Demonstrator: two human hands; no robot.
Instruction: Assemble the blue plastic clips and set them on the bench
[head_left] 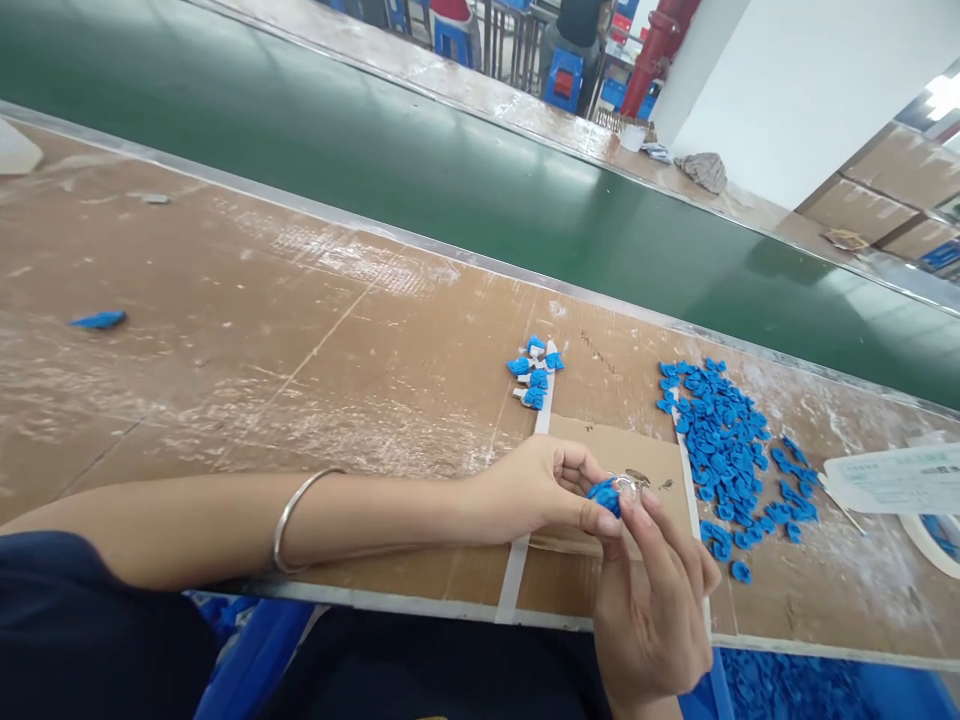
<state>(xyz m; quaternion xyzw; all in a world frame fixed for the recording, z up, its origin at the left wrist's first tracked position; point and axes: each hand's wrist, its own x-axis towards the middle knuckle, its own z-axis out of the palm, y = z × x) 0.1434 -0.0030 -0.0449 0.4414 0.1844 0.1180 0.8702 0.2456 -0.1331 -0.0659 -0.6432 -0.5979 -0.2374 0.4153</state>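
My left hand point(536, 490) pinches a small blue moulded piece point(603, 496) between thumb and fingers. Close against it, my right hand point(656, 605) has its thumb and fingertips closed on a small clear, shiny piece point(628, 483). The two pieces meet or nearly meet; I cannot tell whether they are joined. Both hands are above a cardboard sheet point(615, 440) on the bench. Beyond my left hand lie several blue pieces with pale parts attached point(534, 378). A heap of small blue pieces point(716, 440) spreads out to the right of my hands.
A green conveyor belt point(420, 170) runs along the bench's far side. One blue piece point(100, 320) lies far left. At right are a white printed card point(892, 478) and a round white container point(930, 545). A bin of blue pieces point(795, 685) is below the bench edge. People sit beyond the belt.
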